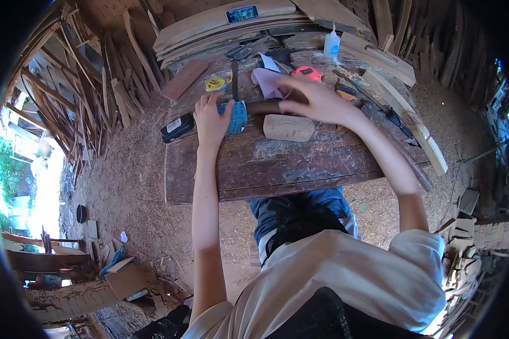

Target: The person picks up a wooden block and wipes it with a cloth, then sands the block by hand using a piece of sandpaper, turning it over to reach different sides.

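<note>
My left hand (210,118) rests on a blue sheet of sandpaper (237,117) on the worn wooden workbench (266,164), fingers pinching its edge. My right hand (316,100) reaches over a dark round wooden piece (263,107) that lies beside the blue sheet, fingers curled around its end. A carved pale wood block (288,127) lies just in front of my right hand. A lilac cloth or paper (267,82) sits behind the hands.
On the bench are a black tool (177,127), a yellow tape roll (215,84), a pink tape measure (306,72), a glue bottle (332,44) and scissors (238,53). Planks (404,107) lie along the right edge. Scrap wood and sawdust cover the ground.
</note>
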The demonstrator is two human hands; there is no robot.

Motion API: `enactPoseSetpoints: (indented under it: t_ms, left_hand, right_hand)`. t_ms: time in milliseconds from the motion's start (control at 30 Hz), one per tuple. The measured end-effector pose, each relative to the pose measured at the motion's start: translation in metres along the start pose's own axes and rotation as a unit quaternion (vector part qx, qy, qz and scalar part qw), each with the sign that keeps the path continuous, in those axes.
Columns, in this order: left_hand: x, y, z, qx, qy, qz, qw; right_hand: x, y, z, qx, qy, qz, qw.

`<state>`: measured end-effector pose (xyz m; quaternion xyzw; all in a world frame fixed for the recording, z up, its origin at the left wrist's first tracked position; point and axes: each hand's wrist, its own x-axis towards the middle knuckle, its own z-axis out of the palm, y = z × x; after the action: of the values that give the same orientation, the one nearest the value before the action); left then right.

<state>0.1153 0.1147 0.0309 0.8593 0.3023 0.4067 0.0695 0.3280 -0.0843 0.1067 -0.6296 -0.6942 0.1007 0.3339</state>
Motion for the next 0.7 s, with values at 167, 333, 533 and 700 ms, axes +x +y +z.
enactPoseSetpoints:
  t_ms: [167, 333, 533, 700]
  left_hand:
    - [0.001, -0.008, -0.012, -0.065, -0.105, 0.004, 0.992]
    - [0.008, -0.012, -0.021, -0.163, -0.165, -0.059, 0.971]
    - [0.016, -0.003, -0.028, -0.198, -0.125, -0.056, 0.971]
    - [0.018, 0.009, -0.028, -0.301, -0.052, -0.055, 0.951]
  right_hand:
    - [-0.058, -0.007, 0.015, -0.03, 0.005, -0.02, 0.999]
    - [-0.073, -0.002, 0.032, 0.093, 0.088, 0.06, 0.99]
    - [-0.1, -0.006, 0.034, 0.229, 0.179, 0.162, 0.943]
    - [-0.121, -0.012, 0.041, 0.22, 0.203, 0.212, 0.93]
